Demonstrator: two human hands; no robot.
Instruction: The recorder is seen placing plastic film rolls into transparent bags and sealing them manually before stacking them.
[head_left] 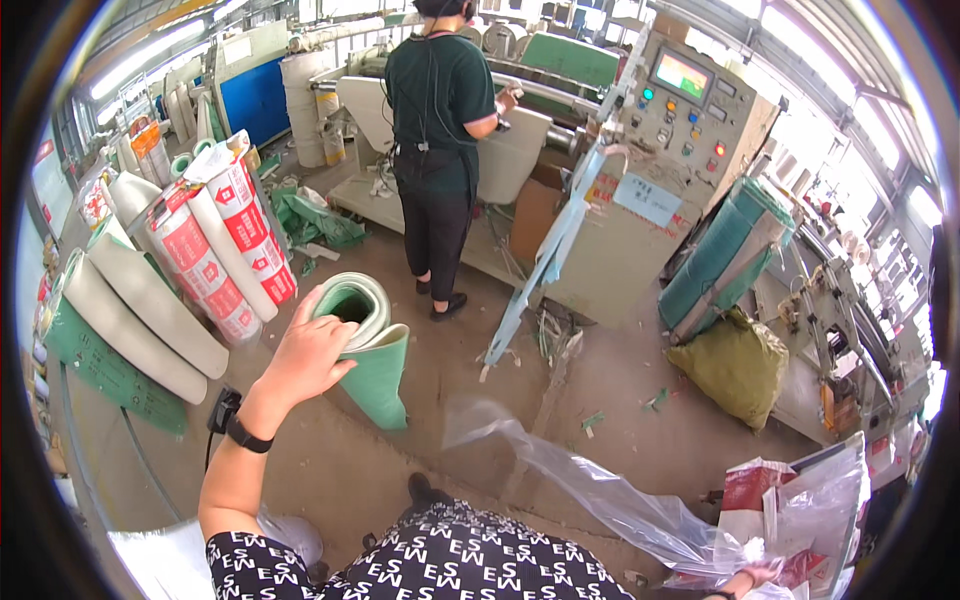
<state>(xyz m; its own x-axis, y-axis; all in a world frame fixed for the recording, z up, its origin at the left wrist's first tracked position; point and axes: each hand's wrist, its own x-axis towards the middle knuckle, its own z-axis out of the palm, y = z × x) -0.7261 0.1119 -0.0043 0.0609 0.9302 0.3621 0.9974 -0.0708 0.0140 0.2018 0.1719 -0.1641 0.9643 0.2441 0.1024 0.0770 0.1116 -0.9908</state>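
My left hand (308, 352) reaches forward and is closed on the top edge of an upright roll of sheet material (378, 380), its fingers hooked over the rim. The sheet is green on one face and whitish on the other. Its outer end hangs loose as a flap. Low at the right, my right hand (760, 574) is closed on a long clear plastic bag (600, 485), which trails across toward the middle. Part of that hand is hidden by the plastic. Beside it lies a stack of red and white printed plastic packaging (750, 490).
Wrapped red and white rolls (215, 240) and bare whitish rolls (140, 310) stand at the left. A co-worker (435, 150) stands ahead at a machine with a control panel (675, 120). A green roll (725, 260) and an olive sack (735, 368) are at the right.
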